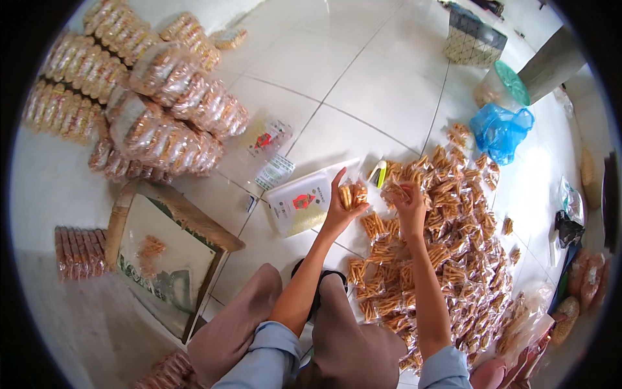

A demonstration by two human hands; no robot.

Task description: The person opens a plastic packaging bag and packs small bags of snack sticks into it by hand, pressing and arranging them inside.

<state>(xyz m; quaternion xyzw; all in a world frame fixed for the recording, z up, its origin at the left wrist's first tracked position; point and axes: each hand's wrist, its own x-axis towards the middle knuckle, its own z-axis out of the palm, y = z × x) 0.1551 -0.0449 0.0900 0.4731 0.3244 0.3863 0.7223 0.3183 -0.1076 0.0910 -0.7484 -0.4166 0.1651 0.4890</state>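
Observation:
My left hand [342, 212] is closed around small clear packets of brown snack sticks [354, 194], held above the floor. To its right, my right hand [410, 211] pinches another clear snack packet [392, 192], partly hidden by the fingers. Below and beside that hand spreads a large pile of similar snack packets [447, 259]. A white printed plastic bag [301, 202] lies flat just left of my left hand. Between the hands and slightly beyond them is a small yellow-green and black object [378, 174], its kind unclear.
Stacked bundles of packed snacks [175, 97] stand at the left. An open cardboard box [168, 253] with some snack sticks inside sits nearer. Beyond the pile are a blue plastic bag [502, 133] and a green-lidded tub [502, 84]. Another printed bag [262, 139] lies on the tiles.

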